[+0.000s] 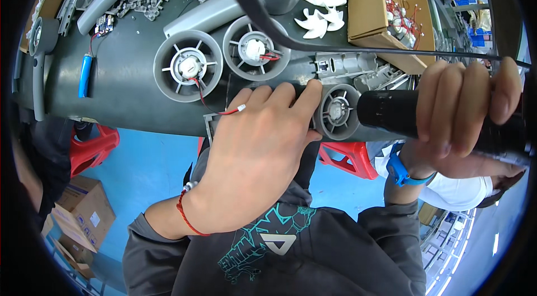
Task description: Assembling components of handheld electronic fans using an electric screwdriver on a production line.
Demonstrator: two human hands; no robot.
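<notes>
My left hand [263, 128] is closed on a grey round fan housing [337, 110], with index finger and thumb against its rim. The housing lies on its side, its spokes and central motor mount facing right. In my right hand [467, 109] is a black electric screwdriver [389, 114], held level. Its bit points into the housing's centre; whether it touches a screw is too small to tell. Beyond my left hand are two more fan housings, one at the left [188, 65] and one in the middle [256, 48], each with a white motor and red-black wires.
A cardboard box [366, 2] of small wired motors stands at the back right, near white fan blades [319, 22]. Grey handle shells [347, 65] lie behind the screwdriver. A blue battery [85, 75] sits at the left. A dark strap [251, 2] crosses the view.
</notes>
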